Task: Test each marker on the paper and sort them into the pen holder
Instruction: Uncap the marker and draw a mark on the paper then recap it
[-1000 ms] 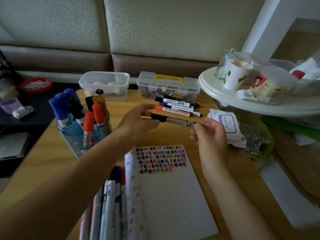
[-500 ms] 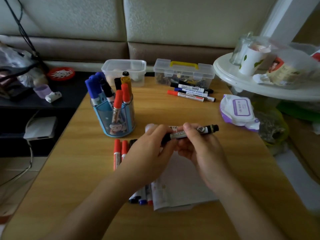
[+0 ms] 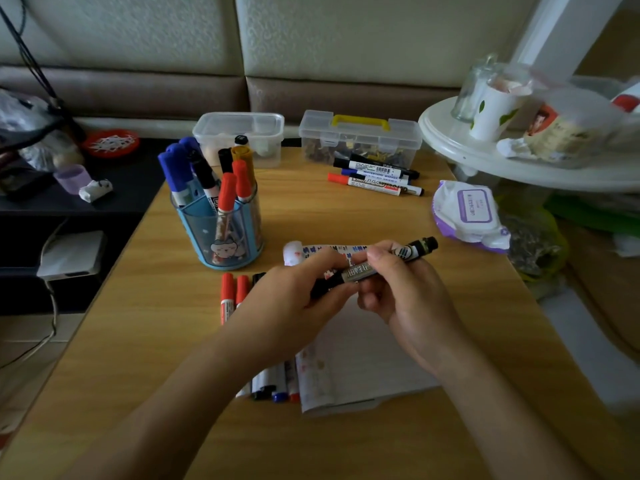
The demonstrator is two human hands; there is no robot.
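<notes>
Both hands hold one black marker [image 3: 410, 251] above the white paper [image 3: 360, 368]. My right hand [image 3: 405, 292] grips its grey-labelled barrel, the far black end sticking out to the upper right. My left hand [image 3: 294, 299] pinches the near black end. The blue pen holder [image 3: 204, 233] stands at the left with several blue, red and black markers upright in it. A row of markers [image 3: 228, 296] lies left of the paper, partly under my left arm. Three more markers [image 3: 374, 176] lie at the back.
Two clear plastic boxes [image 3: 242, 133] [image 3: 360, 140] stand at the wooden table's far edge. A pack of wipes [image 3: 467, 213] lies at the right. A white round table [image 3: 519, 168] with cups and packets overhangs the right corner. Dark shelf with clutter at left.
The marker came from the back of the table down over the paper, and both hands closed together on it. Since half a second ago the hands have barely moved.
</notes>
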